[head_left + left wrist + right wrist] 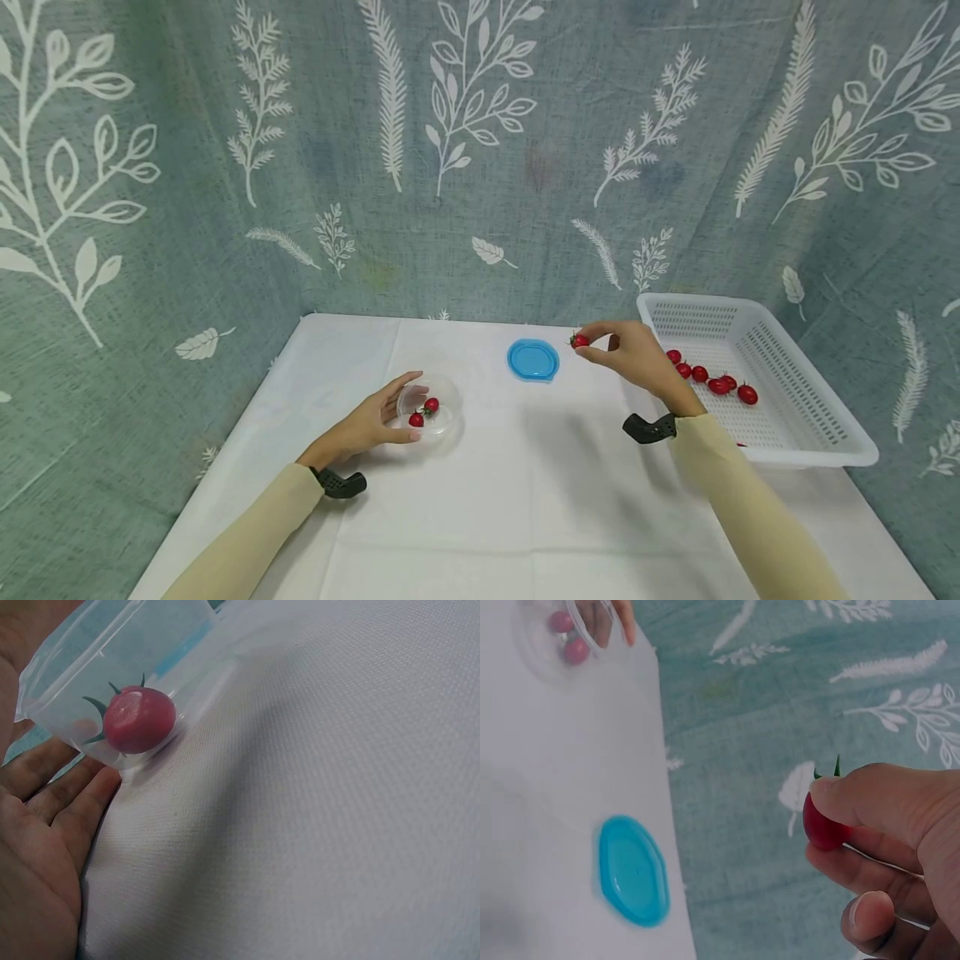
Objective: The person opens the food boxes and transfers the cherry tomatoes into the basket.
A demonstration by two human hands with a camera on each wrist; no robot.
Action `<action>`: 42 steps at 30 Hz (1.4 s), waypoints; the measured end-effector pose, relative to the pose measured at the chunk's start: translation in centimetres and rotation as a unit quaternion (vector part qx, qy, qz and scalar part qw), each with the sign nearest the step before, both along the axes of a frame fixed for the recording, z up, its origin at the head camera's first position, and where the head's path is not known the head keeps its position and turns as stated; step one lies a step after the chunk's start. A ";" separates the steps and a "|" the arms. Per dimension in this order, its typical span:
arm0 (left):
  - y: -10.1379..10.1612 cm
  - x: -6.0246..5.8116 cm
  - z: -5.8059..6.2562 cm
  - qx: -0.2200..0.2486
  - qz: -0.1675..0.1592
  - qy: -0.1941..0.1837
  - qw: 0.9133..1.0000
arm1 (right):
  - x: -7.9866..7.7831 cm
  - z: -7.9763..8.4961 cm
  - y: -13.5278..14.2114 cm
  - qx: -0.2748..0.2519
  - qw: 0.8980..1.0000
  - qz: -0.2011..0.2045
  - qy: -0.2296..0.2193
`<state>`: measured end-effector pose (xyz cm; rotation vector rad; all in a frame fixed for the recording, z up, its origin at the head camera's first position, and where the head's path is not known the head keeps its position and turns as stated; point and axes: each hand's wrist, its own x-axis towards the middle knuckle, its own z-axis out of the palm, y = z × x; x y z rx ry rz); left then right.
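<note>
A clear round plastic container (pixel 447 414) stands on the left half of the table with two cherry tomatoes (pixel 431 405) inside. My left hand (pixel 372 423) holds it from the left, thumb on the near side and fingers round the far side. In the left wrist view one tomato (pixel 140 720) with green sepals shows through the container wall (pixel 82 656). Between thumb and fingertips, my right hand (pixel 626 357) pinches another cherry tomato (pixel 825 823) above the table, its green sepals upward in the right wrist view. A blue lid (pixel 533 360) lies between the hands.
On the right, a white perforated plastic basket (pixel 798 358) holds several cherry tomatoes (pixel 717 386), partly behind my right wrist. A white cloth covers the table (pixel 480 508). Green-grey leaf-patterned fabric (pixel 525 167) hangs behind and at both sides.
</note>
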<state>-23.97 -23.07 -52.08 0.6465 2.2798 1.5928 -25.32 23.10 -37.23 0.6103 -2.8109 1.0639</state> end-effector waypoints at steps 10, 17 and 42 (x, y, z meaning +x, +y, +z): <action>0.0 0.0 -0.3 0.000 0.000 -0.005 1.000 | 0.0 -0.2 3.9 0.012 0.998 -0.051 -0.019; 0.1 -0.2 -0.1 -0.009 0.006 -0.006 1.000 | 0.2 -0.4 6.5 0.017 0.996 -0.084 -0.025; 0.0 0.0 -0.2 -0.005 0.005 -0.010 1.000 | 0.6 -1.8 14.5 0.029 0.981 -0.168 -0.090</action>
